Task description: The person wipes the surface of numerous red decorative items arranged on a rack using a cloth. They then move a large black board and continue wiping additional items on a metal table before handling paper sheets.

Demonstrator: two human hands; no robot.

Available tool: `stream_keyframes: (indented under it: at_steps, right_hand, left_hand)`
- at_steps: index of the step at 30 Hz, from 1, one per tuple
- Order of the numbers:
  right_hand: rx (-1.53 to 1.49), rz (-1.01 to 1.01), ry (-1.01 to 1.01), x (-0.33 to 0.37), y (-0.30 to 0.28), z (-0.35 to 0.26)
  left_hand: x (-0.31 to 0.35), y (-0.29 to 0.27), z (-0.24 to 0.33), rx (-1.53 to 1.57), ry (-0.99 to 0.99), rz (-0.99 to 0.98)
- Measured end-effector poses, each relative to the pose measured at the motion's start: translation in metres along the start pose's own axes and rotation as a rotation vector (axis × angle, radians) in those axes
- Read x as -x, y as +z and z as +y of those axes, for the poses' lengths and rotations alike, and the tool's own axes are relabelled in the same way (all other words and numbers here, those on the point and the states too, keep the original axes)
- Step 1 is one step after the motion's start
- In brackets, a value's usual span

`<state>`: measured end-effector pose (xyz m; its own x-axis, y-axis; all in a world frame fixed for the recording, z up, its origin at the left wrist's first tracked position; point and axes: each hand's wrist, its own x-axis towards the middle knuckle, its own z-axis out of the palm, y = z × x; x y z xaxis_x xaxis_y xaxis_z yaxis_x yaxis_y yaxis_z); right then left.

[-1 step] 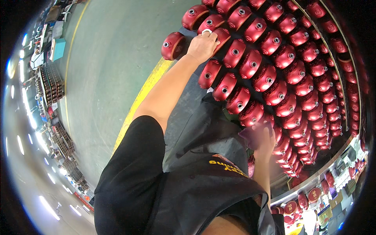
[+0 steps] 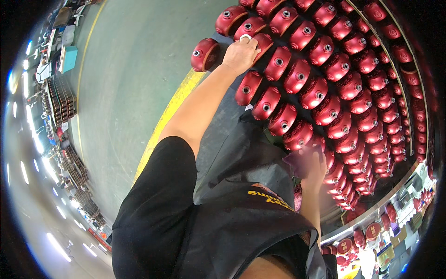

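The left hand [image 2: 240,55], at the upper centre of the frame, has its fingers curled against one red drum-shaped shell [image 2: 265,43]; whether they grip it cannot be told. A white band [image 2: 245,36] shows at its fingers. Right of centre, the right hand [image 2: 314,167] is blurred beside the lower shells, near a purplish patch, its finger state unclear. Rows of similar metallic red shells [image 2: 337,66] with small round fittings fill the upper right.
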<state>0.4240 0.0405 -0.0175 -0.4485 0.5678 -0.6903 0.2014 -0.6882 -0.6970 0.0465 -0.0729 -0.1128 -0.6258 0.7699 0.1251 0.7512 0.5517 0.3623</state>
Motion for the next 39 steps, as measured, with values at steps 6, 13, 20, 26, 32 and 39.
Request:
stream_keyframes:
  at_steps: [6, 13, 20, 26, 32, 39]
  right_hand:
    - [-0.014, 0.039, 0.041, -0.003, -0.004, 0.004]
    - [-0.032, 0.044, 0.022, -0.005, -0.004, 0.007]
    - [-0.011, 0.016, -0.002, -0.005, -0.007, 0.008]
    - [-0.014, 0.053, 0.042, -0.004, -0.009, 0.008]
    - [0.056, 0.063, 0.014, -0.002, -0.012, 0.009]
    - [-0.026, 0.079, 0.065, -0.003, -0.018, 0.019]
  left_hand:
    - [-0.006, 0.026, -0.004, 0.025, -0.045, 0.006]
    - [-0.007, 0.029, -0.002, 0.021, -0.091, -0.043]
    - [-0.019, 0.009, -0.017, -0.021, -0.103, 0.022]
    - [-0.060, 0.007, -0.050, -0.139, -0.107, -0.075]
    - [-0.067, 0.019, -0.060, -0.171, -0.065, -0.182]
    - [-0.064, 0.009, -0.058, -0.169, -0.096, -0.174]
